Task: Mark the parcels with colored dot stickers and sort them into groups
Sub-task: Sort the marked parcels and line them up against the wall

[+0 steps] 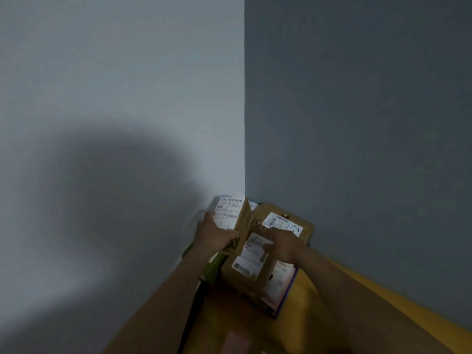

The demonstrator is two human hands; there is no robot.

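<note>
The left hand point(213, 235) grips a tipped-up box point(231, 213) in the wall corner point(244, 149); the right hand point(282, 245) lies with straight fingers on another box point(251, 261).

In dim light a pale wall point(115, 72) on the left met a darker grey wall point(357, 98) at a straight corner point(244, 123), a broad soft shadow point(102, 187) lay across the pale one, and a yellow desk point(383, 300) ran along below.
</note>
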